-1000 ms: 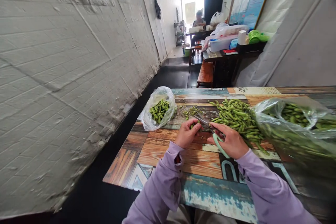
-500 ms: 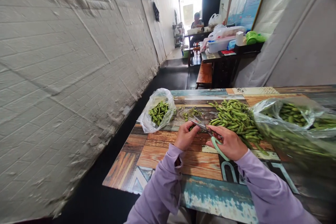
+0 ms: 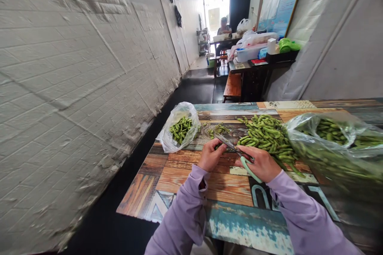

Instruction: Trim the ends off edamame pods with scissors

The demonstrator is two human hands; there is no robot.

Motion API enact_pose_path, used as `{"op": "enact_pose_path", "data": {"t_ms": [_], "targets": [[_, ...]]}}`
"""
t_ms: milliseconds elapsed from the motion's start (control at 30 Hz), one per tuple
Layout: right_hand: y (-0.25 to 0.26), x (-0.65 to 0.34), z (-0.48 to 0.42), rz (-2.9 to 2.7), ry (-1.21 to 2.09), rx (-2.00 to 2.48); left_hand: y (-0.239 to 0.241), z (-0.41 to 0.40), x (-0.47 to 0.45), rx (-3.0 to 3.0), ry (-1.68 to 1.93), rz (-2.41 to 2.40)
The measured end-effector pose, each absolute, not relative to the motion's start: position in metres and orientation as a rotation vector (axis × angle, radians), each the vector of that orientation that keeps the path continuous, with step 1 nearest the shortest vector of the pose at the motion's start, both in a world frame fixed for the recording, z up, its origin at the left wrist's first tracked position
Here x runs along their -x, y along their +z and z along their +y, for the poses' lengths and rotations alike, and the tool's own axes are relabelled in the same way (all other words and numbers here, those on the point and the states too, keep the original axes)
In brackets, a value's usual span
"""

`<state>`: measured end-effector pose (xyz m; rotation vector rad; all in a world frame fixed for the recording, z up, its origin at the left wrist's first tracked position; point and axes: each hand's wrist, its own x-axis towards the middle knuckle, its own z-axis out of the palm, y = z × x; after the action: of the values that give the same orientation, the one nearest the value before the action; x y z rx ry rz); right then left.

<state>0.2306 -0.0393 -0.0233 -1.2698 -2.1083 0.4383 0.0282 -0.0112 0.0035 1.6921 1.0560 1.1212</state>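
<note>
My right hand [image 3: 263,164] is wrapped round a pair of scissors [image 3: 229,143] with pale green handles, its blades pointing up and left. Just beside the blade tips is my left hand [image 3: 212,154], thumb and fingers pinched on a green soybean pod [image 3: 217,147] that is mostly hidden. Beyond the hands lies a small heap of trimmed bits [image 3: 219,129]. A loose pile of soybean pods [image 3: 265,135] spreads to the right of the scissors. Over on the left, a clear plastic bag [image 3: 163,135] stands open with pods inside.
A large clear bag [image 3: 311,145] full of pods sits on the table's right side. The patterned table [image 3: 179,173] ends near a white brick wall [image 3: 74,99] at left. Farther back are a wooden bench [image 3: 232,85], a loaded table [image 3: 243,67] and a person [image 3: 224,28].
The scissor blades look closer together than before. Both hands stay in almost the same place. In the background, the person's head and body have shifted slightly.
</note>
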Motion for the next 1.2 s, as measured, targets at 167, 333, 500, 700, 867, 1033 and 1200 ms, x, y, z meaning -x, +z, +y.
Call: {"op": "enact_pose_path", "data": {"t_ms": [167,333,500,700,867,1033,1200], "targets": [[-0.0195,-0.2291,-0.0412,-2.057,0.524,1.276,-0.0008,-0.0077,-0.0264,-1.805,1.140,1.107],[-0.0183,-0.2289,-0.0403,-1.985,0.555,1.330,-0.0051,-0.0054,-0.0278,-1.647,1.235,1.171],[-0.0195,-0.2295,-0.0380,-1.899,0.516,1.409,-0.0018,-0.0066,-0.0277,-1.014,1.212,0.991],[-0.0220,-0.2247,-0.0397,-1.971,0.511,1.366,0.0024,-0.0079,-0.0278,-0.772,1.235,0.881],[-0.0244,-0.2230,-0.0402,-1.995,0.491,1.365,0.0010,-0.0091,-0.0308,-0.758,1.217,0.853],[-0.0232,-0.2233,-0.0410,-1.997,0.469,1.349,0.0013,-0.0103,-0.0321,-0.765,1.205,0.838],[-0.0242,-0.2236,-0.0408,-2.007,0.420,1.314,0.0018,-0.0109,-0.0324,-0.741,1.196,0.831]]}}
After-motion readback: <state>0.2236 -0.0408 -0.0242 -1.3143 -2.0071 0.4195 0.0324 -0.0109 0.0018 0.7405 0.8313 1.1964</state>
